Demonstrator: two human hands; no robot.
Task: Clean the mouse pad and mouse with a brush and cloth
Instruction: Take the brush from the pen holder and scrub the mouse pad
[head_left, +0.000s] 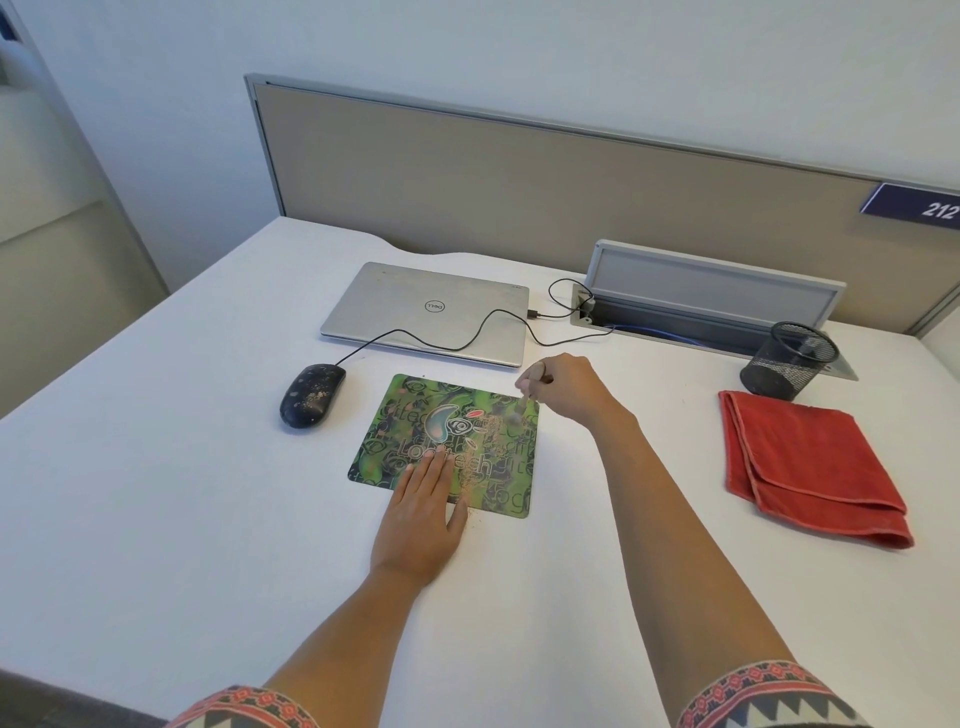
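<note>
A green patterned mouse pad lies on the white desk, with brown crumbs strewn over its right half. My left hand lies flat on the pad's near edge, fingers straight. My right hand grips a small brush whose blurred bristles touch the pad's far right corner. A black wired mouse, speckled with dirt, sits left of the pad. A folded red cloth lies at the right of the desk.
A closed silver laptop lies behind the pad, with the mouse cable draped across it to an open cable tray. A black mesh pen cup stands behind the cloth. A beige partition backs the desk.
</note>
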